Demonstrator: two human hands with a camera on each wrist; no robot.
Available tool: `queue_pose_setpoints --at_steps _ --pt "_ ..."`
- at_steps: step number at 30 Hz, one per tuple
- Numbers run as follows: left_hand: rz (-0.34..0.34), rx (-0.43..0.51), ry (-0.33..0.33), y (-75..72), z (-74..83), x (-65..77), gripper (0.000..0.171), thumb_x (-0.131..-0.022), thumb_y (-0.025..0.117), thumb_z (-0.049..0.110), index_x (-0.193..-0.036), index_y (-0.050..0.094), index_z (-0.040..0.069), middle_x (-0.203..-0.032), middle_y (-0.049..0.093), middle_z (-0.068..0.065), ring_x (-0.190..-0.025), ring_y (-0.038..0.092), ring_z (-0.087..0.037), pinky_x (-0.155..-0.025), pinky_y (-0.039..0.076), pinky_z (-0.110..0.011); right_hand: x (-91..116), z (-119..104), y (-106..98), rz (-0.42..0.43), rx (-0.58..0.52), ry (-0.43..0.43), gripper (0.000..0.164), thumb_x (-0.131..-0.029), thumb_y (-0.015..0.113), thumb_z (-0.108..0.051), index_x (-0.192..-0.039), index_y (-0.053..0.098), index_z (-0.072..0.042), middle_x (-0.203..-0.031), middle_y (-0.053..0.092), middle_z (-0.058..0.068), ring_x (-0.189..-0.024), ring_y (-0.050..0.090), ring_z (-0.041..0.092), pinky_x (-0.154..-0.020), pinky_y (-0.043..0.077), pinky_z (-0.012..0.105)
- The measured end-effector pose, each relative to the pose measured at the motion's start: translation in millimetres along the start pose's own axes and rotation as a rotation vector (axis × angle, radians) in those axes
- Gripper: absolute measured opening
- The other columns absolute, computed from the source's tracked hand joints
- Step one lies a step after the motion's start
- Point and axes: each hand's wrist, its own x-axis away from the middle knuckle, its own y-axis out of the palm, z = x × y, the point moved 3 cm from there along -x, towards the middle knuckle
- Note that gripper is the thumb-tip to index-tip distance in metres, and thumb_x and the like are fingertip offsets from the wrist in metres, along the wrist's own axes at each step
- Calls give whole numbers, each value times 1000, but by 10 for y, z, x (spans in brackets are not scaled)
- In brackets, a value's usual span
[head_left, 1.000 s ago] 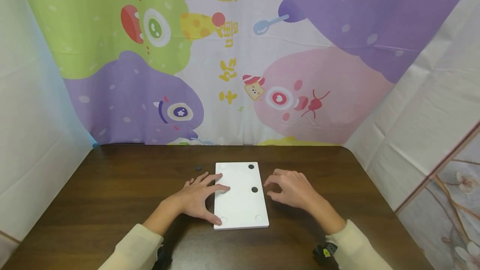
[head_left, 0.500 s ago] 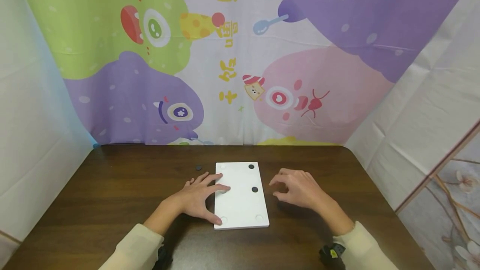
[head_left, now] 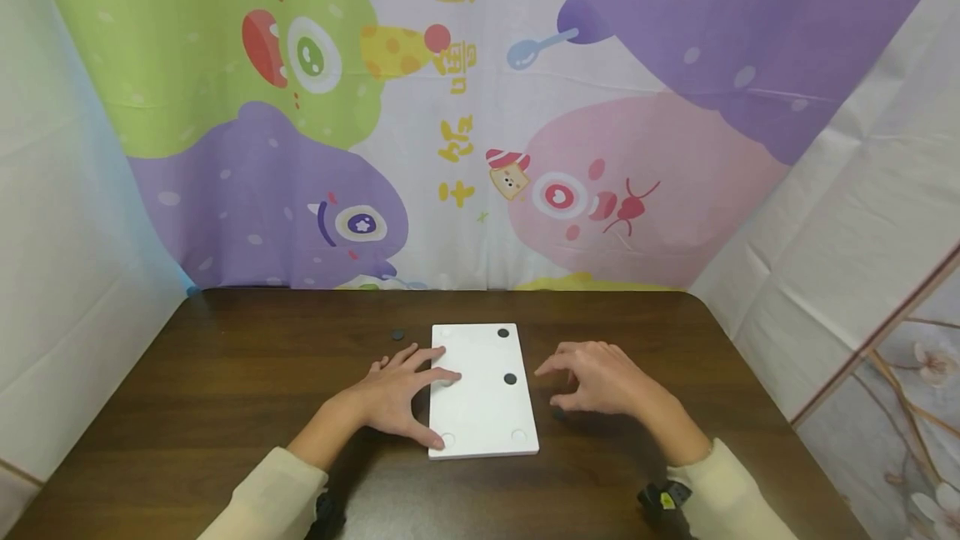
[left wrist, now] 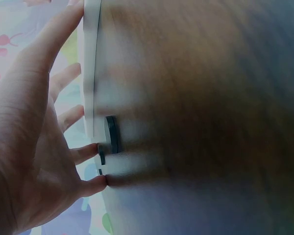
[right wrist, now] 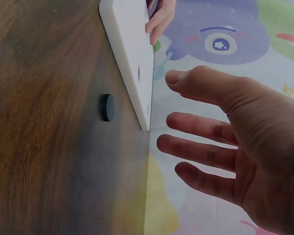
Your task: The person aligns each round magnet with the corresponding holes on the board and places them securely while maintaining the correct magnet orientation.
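A white rectangular board (head_left: 476, 407) with shallow round recesses lies on the table; two black discs, a far one (head_left: 503, 333) and a nearer one (head_left: 510, 379), sit along its right side. My left hand (head_left: 393, 394) is spread over the board's left edge, with thumb and fingertips resting on it. Right of the board, my right hand (head_left: 600, 377) hovers with fingers loosely bent and nothing between them. In the right wrist view, a dark disc (right wrist: 108, 107) is near it on the table, partly hidden under the thumb in the head view.
Another dark disc (head_left: 397, 335) lies on the brown wooden table (head_left: 262, 373), left of the board's far end. In the left wrist view, several dark discs (left wrist: 111, 134) appear beyond the left fingers. A cartoon-printed curtain (head_left: 465, 248) hangs behind the table.
My right hand has shifted a little to the right, away from the board, and its thumb and fingers have spread apart. A dark disc now shows below the thumb. My left hand stays put.
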Motion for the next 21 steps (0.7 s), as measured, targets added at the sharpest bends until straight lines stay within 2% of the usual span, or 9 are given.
queue_pose_setpoints --at_steps 5,10,15,21 --pt "1 2 0 -3 1 0 101 -79 95 67 -166 55 35 -188 29 -10 -172 21 -58 -120 21 -98 -16 -3 13 -53 9 9 35 -86 95 -26 -121 87 -24 -111 84 -2 -79 75 10 -61 47 21" --pt "1 6 2 -8 3 3 101 -80 95 67 -166 55 34 -188 29 -10 -172 21 -58 -120 21 -98 -41 -15 26 -107 44 17 32 -85 96 -27 -117 88 -26 -104 82 -6 -77 66 1 -65 49 24" --pt "-1 7 1 -7 2 7 101 -80 95 67 -166 55 34 -188 29 -10 -173 21 -58 -121 21 -97 -69 -27 69 -197 45 58 29 -86 98 -27 -113 88 -24 -101 82 -9 -84 65 3 -70 53 27" --pt "-2 7 4 -11 7 9 101 -80 95 66 -166 54 34 -188 28 -10 -173 21 -59 -121 21 -98 -70 -47 107 -229 58 76 23 -86 99 -27 -106 88 -23 -91 76 -11 -80 62 2 -69 52 28"
